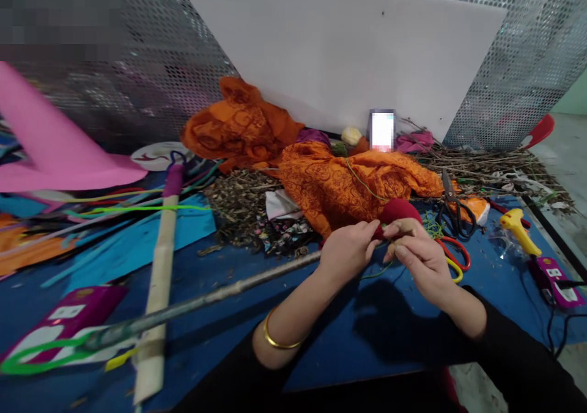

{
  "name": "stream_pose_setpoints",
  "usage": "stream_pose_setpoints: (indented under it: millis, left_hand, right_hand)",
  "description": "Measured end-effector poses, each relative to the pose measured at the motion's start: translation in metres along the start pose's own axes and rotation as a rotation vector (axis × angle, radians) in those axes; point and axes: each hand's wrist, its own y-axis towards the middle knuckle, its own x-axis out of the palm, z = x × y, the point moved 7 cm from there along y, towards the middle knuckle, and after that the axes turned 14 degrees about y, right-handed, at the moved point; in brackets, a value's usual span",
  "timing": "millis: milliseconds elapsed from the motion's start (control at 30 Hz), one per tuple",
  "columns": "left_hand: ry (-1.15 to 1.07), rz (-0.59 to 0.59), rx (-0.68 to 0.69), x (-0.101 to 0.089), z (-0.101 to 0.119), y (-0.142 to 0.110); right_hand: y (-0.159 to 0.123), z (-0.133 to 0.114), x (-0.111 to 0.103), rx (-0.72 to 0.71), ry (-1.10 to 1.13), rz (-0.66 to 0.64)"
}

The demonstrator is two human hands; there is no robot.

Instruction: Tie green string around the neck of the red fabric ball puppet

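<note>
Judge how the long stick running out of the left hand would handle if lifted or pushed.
The long stick is probably stiff: it runs nearly straight from the left hand. Looking slender and round, it may roll if released. With much length beyond the hand, its far end could swing.

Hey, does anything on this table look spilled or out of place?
Perhaps the dry brown plant scraps: they lie strewn loose on the blue table, beside the crumpled orange cloth, so they look somewhat spilled.
</note>
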Motion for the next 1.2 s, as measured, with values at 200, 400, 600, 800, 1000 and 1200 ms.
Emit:
stream_pose_setpoints:
  millis: [200,400,600,800,1000,1200]
  left_hand:
    - [0.018,-0.006,0.149,0.003,0.014,-0.003]
    - [0.080,0.134,0.228,0.004,0.022,-0.007]
    - [0.158,0.249,0.279,0.003,0.031,-0.011]
    - [0.186,0.305,0.307,0.002,0.035,-0.013]
    - [0.292,0.423,0.364,-0.005,0.046,-0.017]
    - [0.348,0.490,0.408,-0.010,0.052,-0.021]
  right_hand:
    - [0.012,-0.004,-0.022,-0.062,-0.153,0.030]
    - [0.015,0.003,-0.028,-0.105,-0.195,0.036]
    - [0.013,0.003,-0.020,-0.096,-0.255,-0.066]
    - [0.013,0.004,-0.018,-0.111,-0.256,-0.054]
    - [0.015,0.011,-0.027,-0.066,-0.269,0.047]
    - [0.015,0.013,-0.029,-0.034,-0.305,0.047]
